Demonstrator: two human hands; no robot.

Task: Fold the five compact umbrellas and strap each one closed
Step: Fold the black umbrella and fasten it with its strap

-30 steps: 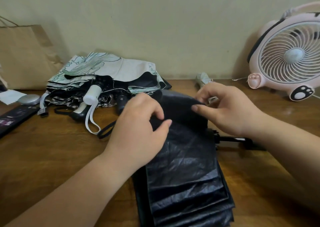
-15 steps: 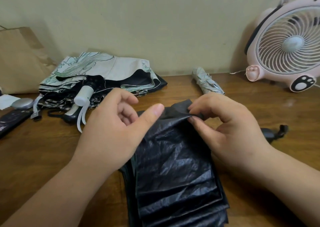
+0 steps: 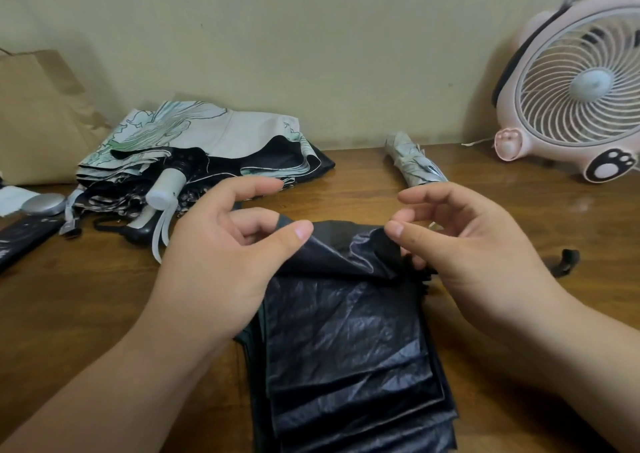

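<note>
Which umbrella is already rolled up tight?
The pale grey umbrella by the wall, near the fan. The black umbrella in front and the floral umbrella at left have loose canopies.

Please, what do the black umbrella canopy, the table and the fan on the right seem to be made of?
The black umbrella canopy: thin coated fabric, probably synthetic; it creases finely and has a dull sheen. The table: wood or wood veneer, varnished; brown grain with soft reflections. The fan: moulded plastic, pale pink and white, smooth and slightly glossy.
</note>
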